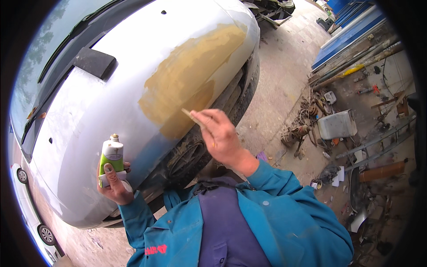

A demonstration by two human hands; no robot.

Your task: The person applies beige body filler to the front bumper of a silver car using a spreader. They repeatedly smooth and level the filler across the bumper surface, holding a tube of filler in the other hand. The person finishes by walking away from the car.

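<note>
At 8 o'clock, on the far left, a white parked car (38,222) shows two wheels. At 10 o'clock lies the windscreen (44,58) of the nearer car, with a dark wiper (78,26) across it, and a black plate (94,63) sits on the white bonnet (104,102) beside it.

Near 9 o'clock the person's left hand (114,186) holds up a white and green tube (113,155), its nozzle end toward 12. This grip is closed around the tube's lower part, thumb across the front; a pale bit by the palm is hard to make out.

At 11 o'clock a tan patch (178,80) spreads over the bonnet toward its front edge, with a bluish area (153,153) below it. Near the clock's centre is the right hand (222,135), its grip pinched on a thin, pale scraper (191,117) that points toward 10 o'clock. The scraper overlaps the patch's lower part; whether they touch, I cannot tell.

At 2 o'clock, blue panels (344,40) stand beside long poles (360,64). At 3 o'clock a whitish canister (337,125) lies among scrap, and a brown board (382,171) rests between 3 and 4.
</note>
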